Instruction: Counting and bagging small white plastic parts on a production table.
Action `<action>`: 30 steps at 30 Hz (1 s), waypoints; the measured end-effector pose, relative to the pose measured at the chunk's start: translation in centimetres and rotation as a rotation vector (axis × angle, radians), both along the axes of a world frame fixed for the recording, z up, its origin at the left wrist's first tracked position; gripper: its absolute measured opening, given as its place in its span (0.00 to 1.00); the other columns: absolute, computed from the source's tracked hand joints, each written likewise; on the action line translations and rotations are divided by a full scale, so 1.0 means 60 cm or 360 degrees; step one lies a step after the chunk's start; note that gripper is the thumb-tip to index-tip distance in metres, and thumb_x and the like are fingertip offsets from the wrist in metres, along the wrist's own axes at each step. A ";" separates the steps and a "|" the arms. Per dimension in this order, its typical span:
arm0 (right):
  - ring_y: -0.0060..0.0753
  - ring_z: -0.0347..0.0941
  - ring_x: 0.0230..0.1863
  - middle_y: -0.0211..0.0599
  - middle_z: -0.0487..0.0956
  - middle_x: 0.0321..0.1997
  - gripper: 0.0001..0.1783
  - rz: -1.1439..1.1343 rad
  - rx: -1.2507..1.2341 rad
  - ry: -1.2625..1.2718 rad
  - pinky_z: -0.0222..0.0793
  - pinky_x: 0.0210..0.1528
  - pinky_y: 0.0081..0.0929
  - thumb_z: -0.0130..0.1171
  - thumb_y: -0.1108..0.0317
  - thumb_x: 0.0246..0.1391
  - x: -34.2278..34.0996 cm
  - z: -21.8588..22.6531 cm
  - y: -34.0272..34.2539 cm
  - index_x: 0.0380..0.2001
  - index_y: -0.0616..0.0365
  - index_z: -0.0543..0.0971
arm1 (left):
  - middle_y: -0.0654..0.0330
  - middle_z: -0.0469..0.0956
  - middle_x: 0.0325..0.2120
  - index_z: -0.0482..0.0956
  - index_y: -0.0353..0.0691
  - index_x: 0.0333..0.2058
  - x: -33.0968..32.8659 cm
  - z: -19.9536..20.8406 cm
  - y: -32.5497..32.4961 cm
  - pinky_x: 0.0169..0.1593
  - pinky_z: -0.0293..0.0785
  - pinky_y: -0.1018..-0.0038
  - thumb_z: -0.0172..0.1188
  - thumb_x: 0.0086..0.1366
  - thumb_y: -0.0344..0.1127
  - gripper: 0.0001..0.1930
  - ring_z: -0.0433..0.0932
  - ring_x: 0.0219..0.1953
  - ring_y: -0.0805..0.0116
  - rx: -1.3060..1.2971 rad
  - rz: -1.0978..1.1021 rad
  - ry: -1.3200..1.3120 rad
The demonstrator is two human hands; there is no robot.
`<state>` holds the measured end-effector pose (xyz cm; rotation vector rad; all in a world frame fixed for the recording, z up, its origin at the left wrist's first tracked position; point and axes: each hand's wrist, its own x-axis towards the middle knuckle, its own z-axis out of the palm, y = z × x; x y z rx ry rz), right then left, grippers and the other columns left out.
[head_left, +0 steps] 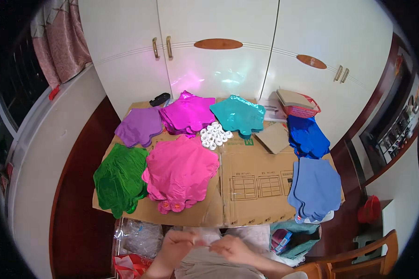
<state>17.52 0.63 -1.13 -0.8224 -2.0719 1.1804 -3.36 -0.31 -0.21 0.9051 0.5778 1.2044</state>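
My left hand and my right hand are close together over my lap, just below the front edge of the cardboard-covered table. Both are closed in a pinch, their fingertips meeting around something small and pale that is too blurred to name. Nearest to them on the table lies a stack of flat pink foil balloons. Left of it rests a green foil stack. Behind are purple, magenta and teal stacks. A heap of small white rings sits between them.
At the right lie dusty-blue and shiny blue foil stacks. Cardboard pieces and a red basket stand behind. Clear plastic bags and a teal bag flank my lap. A wooden chair is at lower right.
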 end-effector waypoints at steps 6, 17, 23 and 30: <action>0.34 0.70 0.26 0.40 0.75 0.25 0.07 -0.0418 -0.0395 0.0139 0.65 0.30 0.28 0.49 0.74 0.44 0.013 0.014 0.016 0.28 0.62 0.75 | 0.57 0.75 0.25 0.78 0.36 0.30 0.010 0.011 0.028 0.35 0.68 0.70 0.58 0.50 0.27 0.07 0.70 0.30 0.63 0.0965 -0.0269 0.1195; 0.39 0.74 0.32 0.42 0.76 0.29 0.10 -0.0244 -0.0416 -0.0077 0.68 0.34 0.29 0.44 0.72 0.50 -0.003 0.033 0.002 0.32 0.58 0.75 | 0.59 0.75 0.25 0.76 0.33 0.29 0.011 0.032 0.002 0.37 0.65 0.69 0.57 0.52 0.26 0.05 0.69 0.30 0.63 0.0787 -0.0302 0.0582; 0.16 0.64 0.24 0.29 0.72 0.22 0.07 -0.0165 -0.0694 0.0114 0.62 0.26 0.17 0.47 0.72 0.53 0.008 0.062 -0.018 0.32 0.59 0.74 | 0.59 0.76 0.25 0.77 0.37 0.26 0.034 0.048 0.018 0.40 0.61 0.67 0.58 0.50 0.28 0.03 0.68 0.28 0.61 0.1314 0.0456 0.1758; 0.35 0.74 0.28 0.39 0.77 0.30 0.08 -0.0276 -0.0388 -0.0105 0.67 0.29 0.24 0.47 0.70 0.52 0.010 0.020 0.012 0.31 0.61 0.74 | 0.60 0.75 0.29 0.75 0.35 0.32 0.008 0.007 -0.019 0.37 0.63 0.72 0.55 0.55 0.29 0.06 0.69 0.30 0.63 0.0230 -0.0114 0.0116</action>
